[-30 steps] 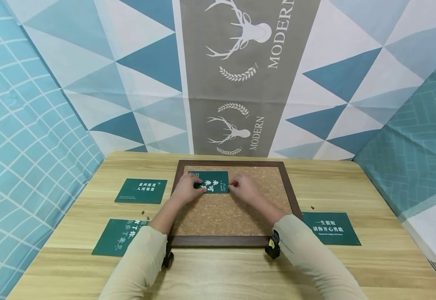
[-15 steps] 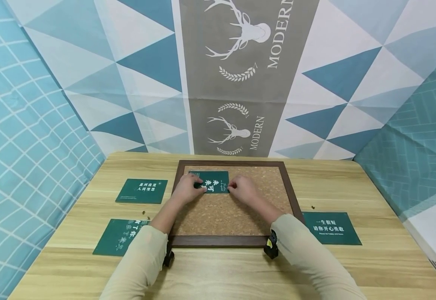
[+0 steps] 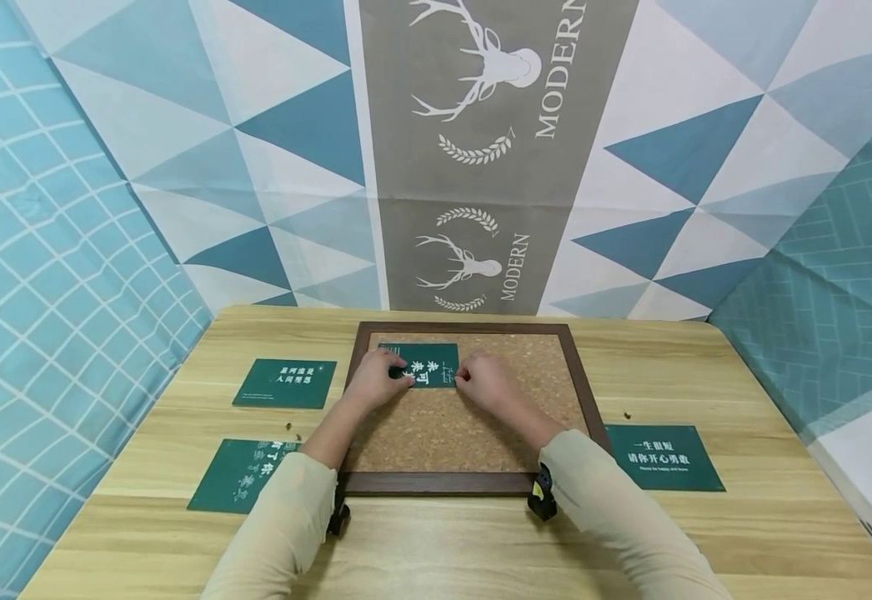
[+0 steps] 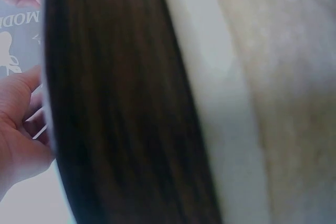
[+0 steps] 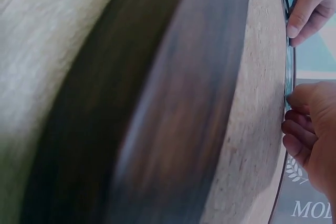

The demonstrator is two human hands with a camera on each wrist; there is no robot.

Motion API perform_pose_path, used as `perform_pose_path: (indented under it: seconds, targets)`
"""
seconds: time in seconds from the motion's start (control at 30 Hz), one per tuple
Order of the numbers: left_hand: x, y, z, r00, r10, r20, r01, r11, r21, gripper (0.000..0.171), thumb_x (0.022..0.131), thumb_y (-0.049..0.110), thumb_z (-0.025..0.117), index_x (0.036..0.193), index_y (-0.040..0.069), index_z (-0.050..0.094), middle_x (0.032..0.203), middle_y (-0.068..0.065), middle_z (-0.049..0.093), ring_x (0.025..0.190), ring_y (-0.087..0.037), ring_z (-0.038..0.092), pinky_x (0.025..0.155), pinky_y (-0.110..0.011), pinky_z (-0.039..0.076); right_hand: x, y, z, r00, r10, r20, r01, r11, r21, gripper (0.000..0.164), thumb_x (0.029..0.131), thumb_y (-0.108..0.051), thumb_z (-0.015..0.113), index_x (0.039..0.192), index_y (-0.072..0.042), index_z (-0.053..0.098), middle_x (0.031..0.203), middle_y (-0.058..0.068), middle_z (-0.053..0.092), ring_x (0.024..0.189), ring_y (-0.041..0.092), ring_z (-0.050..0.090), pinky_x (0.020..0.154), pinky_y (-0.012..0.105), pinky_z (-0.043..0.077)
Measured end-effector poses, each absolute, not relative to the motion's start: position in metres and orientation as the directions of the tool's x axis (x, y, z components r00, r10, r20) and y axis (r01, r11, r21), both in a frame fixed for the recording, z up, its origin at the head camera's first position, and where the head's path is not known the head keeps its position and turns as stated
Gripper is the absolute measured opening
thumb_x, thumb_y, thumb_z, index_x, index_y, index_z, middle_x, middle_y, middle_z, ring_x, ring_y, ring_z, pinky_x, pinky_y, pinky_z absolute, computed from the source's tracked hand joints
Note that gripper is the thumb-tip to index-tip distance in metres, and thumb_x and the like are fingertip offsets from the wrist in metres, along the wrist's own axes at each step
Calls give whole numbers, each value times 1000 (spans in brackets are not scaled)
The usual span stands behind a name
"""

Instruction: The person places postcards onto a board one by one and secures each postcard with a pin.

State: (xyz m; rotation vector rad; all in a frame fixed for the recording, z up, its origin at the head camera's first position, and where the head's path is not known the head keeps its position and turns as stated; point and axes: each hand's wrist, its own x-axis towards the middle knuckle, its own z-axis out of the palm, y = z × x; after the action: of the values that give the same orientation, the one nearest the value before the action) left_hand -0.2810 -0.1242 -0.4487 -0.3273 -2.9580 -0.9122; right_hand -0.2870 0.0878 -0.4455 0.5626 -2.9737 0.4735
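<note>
A dark green card (image 3: 430, 357) with white lettering lies turned sideways on the upper left of a framed cork board (image 3: 473, 442). My left hand (image 3: 373, 379) rests over the card's left part, with thumb and forefinger spread on its face. At the card's lower right corner, my right hand (image 3: 485, 379) has thumb and forefinger pinched together. The fingertips hide what lies between them. In the right wrist view the card's edge (image 5: 289, 72) shows as a thin strip between the right hand (image 5: 315, 129) and the left hand (image 5: 312, 6).
Two more green cards, an upper one (image 3: 286, 383) and a lower one (image 3: 226, 479), lie left of the board. Another green card (image 3: 664, 457) lies to its right. Tiny brown bits lie on the wooden table (image 3: 436, 550), some left and one right (image 3: 627, 414).
Both hands stay at the card, which keeps its place on the board. The right fingertips have closed in slightly at the card's lower right corner; the view shifts a little.
</note>
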Motion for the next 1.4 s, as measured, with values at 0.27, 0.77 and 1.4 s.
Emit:
perform_pose_path:
  seconds: [0.27, 0.77, 1.4]
  targets:
    - [-282, -124, -451, -977, 189, 94, 209, 810, 548, 35, 83, 24, 70, 108, -1, 67, 121, -19, 57, 118, -34, 50, 101, -45, 42, -285, 85, -445, -906, -403, 133, -422, 885, -197, 18, 86, -14, 59, 69, -14, 63, 70, -4, 55, 61, 8, 48, 54, 23, 42]
    - [-283, -124, -453, -980, 184, 74, 194, 809, 556, 36, 84, 25, 70, 109, 1, 67, 122, -18, 56, 117, -33, 50, 100, -45, 42, -284, 85, -450, -832, -515, 206, -538, 840, -72, 17, 86, -12, 62, 69, -11, 60, 68, -4, 53, 61, 8, 45, 55, 21, 40]
    - [-285, -126, -452, -980, 189, 61, 192, 816, 545, 36, 84, 26, 70, 111, 1, 67, 125, -18, 55, 120, -34, 48, 101, -45, 41, -282, 83, -454, -795, -550, 254, -575, 817, -30, 12, 86, -8, 62, 73, -7, 62, 71, -1, 56, 66, 11, 52, 59, 22, 46]
